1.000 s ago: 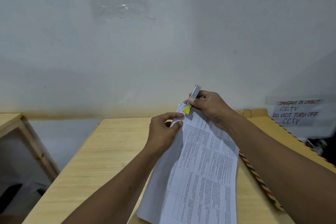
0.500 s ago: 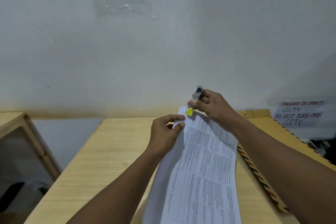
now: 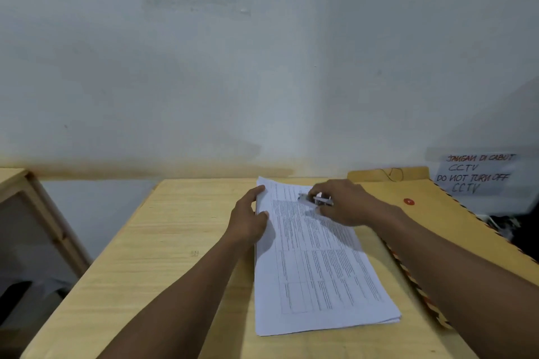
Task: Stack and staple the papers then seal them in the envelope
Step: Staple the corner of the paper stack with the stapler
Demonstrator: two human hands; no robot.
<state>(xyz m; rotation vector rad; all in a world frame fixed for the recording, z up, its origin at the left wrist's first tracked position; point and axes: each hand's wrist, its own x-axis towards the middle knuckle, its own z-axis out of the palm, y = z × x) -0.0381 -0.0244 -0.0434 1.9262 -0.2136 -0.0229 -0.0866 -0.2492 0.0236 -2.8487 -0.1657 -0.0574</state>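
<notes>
A stack of printed papers (image 3: 315,265) lies flat on the wooden table (image 3: 151,256). My left hand (image 3: 248,218) grips the stack's left edge near its far corner, thumb on top. My right hand (image 3: 344,204) rests on the far end of the stack, curled around a small silver stapler (image 3: 316,199) that lies against the top sheet. A large brown envelope (image 3: 431,213) with a striped border and a red button clasp lies on the table to the right, partly under my right forearm.
A white wall stands just behind the table. A handwritten paper notice (image 3: 475,173) hangs at the right. A wooden frame (image 3: 43,213) stands to the left of the table, with a gap to the floor between them.
The papers were held up off the table with the stapler at their top corner; now they lie flat, and my right hand has come down onto them with the stapler.
</notes>
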